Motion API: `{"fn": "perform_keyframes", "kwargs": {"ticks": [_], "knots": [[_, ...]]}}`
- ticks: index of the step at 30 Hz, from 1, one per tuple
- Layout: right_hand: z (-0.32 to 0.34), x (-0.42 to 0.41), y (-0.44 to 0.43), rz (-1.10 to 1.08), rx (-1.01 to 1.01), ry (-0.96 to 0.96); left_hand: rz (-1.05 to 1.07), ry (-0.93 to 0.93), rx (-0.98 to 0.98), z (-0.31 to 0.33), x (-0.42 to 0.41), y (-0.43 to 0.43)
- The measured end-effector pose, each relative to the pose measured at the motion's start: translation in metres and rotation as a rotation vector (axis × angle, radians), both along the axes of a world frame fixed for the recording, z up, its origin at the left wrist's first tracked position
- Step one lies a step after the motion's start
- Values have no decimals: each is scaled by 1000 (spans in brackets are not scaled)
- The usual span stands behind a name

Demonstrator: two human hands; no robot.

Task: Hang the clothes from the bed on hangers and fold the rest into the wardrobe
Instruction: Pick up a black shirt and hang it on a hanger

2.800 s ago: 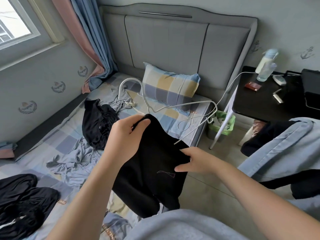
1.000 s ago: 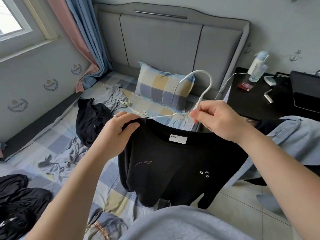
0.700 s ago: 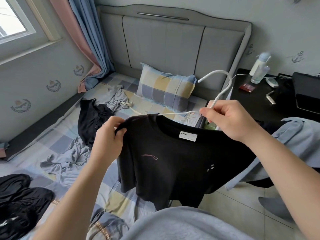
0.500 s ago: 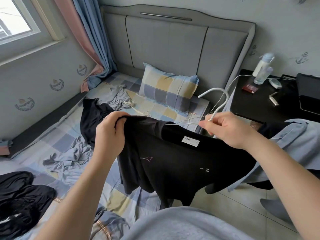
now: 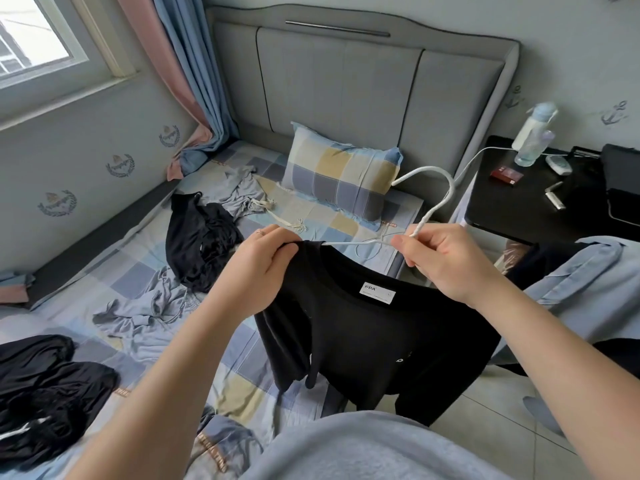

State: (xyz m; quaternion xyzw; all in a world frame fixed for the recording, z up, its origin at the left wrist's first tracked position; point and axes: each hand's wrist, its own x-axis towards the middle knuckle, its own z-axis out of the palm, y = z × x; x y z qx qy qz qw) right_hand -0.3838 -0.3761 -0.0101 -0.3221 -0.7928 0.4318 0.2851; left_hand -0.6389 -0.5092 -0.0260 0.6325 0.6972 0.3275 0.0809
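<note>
A black T-shirt with a white neck label hangs in front of me over the bed's edge, on a white wire hanger. My left hand grips the shirt's left shoulder, where the hanger's arm comes out of the cloth. My right hand pinches the hanger's neck just below its hook. On the checked bed lie a black garment, two crumpled grey-blue garments and a black heap at the near left.
A checked pillow leans on the grey headboard. At the right stands a black side table with a bottle, a red box and small items. Light blue and dark clothes hang at the right edge. Tiled floor lies below.
Over 2.8 s the shirt went from bunched in both hands to spread on the hanger. In the last half second both hands rose slightly and the hook lifted.
</note>
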Motion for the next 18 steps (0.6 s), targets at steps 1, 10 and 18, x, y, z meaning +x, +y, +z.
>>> {"fn": "perform_keyframes", "kwargs": {"ticks": [1,10,18], "knots": [[0,-2,0,-8,-5,-2,-14,4,-5,0,2,1],[-12,-1,10,66,-58,-64,19,-19,54,-11,3,4],[-46,59,38,48,-267,-379,195,-161,178,-13,-41,-11]]}}
